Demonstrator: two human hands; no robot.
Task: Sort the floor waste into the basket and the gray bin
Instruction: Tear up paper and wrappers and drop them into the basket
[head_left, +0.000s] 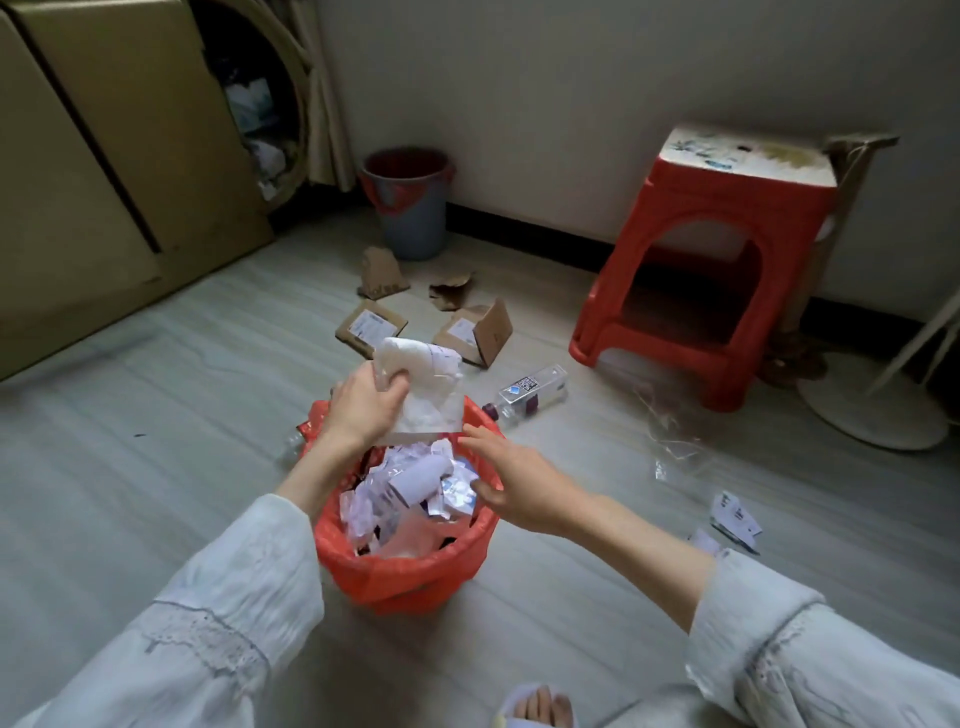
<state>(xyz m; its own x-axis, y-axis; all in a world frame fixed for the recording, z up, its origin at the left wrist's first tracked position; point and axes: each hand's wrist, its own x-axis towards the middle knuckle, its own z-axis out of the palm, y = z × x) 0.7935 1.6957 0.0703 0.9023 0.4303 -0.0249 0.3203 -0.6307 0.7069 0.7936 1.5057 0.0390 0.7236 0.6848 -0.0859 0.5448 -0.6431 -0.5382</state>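
1. A pale floor (156, 415) is seen, the gray bin (410, 208) at twelve o'clock by the wall.
2. A white wrapper (426, 384) is gripped by the left hand (363, 405) above the basket (405, 561).
3. The right hand (514, 488) is held open at the basket's three o'clock rim.
4. Boxes (472, 332) and a bottle (530, 395) are left lying beyond.

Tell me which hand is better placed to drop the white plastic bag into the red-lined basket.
Left. The left hand already grips the white plastic bag right above the red-lined basket, so it likely only needs to let go. The right hand is open over the rim, its fingers just reaching the bag's lower edge.
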